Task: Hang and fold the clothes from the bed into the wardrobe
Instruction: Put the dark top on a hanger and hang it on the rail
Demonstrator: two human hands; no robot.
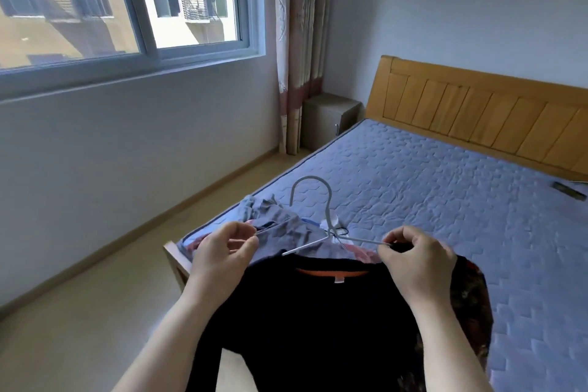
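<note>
The left hand (pixel 222 251) pinched one shoulder of the black knit sweater (pixel 318 321), held above the blue quilted bed (pixel 445 200). Crumpled grey-blue clothes (pixel 280 226) lay behind. The right hand (pixel 416 261) had its fingers clenched on the pale grey wire hanger (pixel 313 242).

A home bedroom: bed (pixel 445 200), wooden headboard (pixel 483 114), curtained window (pixel 127 9).

Soft daylight enters through the large grey-framed sliding window (pixel 127 9) at upper left; shadows are faint, edges bend from wide-angle distortion, detail slightly soft.
</note>
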